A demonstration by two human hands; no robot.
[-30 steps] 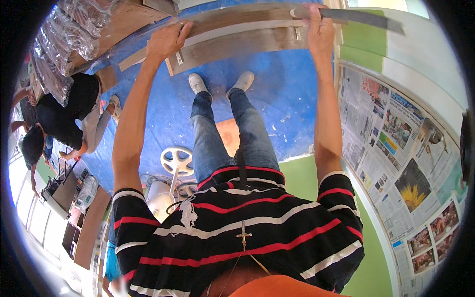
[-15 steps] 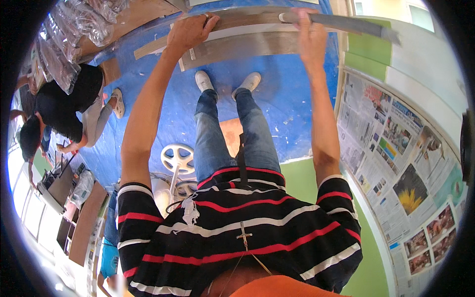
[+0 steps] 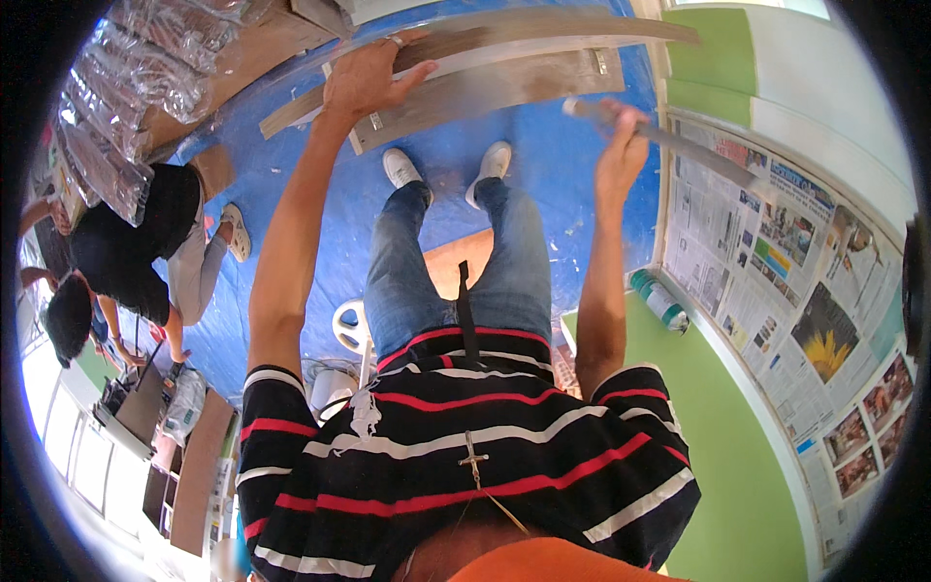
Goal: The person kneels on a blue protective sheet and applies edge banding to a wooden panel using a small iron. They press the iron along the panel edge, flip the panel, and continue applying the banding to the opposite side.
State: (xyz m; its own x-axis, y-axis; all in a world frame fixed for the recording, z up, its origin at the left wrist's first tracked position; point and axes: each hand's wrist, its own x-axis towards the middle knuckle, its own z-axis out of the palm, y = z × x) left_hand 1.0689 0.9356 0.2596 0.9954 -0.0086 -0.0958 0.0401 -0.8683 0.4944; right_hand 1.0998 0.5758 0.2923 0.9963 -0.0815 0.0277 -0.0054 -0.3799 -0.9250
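Blue sheeting (image 3: 572, 213) covers the floor, marked with pale specks, and newspaper (image 3: 747, 228) lines the wall on the right beside a green wall panel (image 3: 718, 427). At the far side lies a long narrow board (image 3: 553, 37) of brown wood, running left to right; its right end reaches past the edge of the blue sheeting. Just nearer than it lies a wider board (image 3: 519, 82), with a small metal fitting (image 3: 602, 64) towards its right end.

The left hand (image 3: 367, 82) lies over the left part of the boards, thumb spread to the right away from the fingers; whether its grip is clamped on the wood cannot be told. The right hand (image 3: 621, 150) is raised on the right, its grip wrapped round a grey bar (image 3: 693, 150) near the bar's pale left end. The bar slants down to the right, well apart from the left hand, and its right end is blurred.

At the left, a co-worker (image 3: 136, 228) in a black top bends forward near plastic-wrapped items (image 3: 145, 73). A green bottle (image 3: 659, 301) lies at the foot of the right wall.
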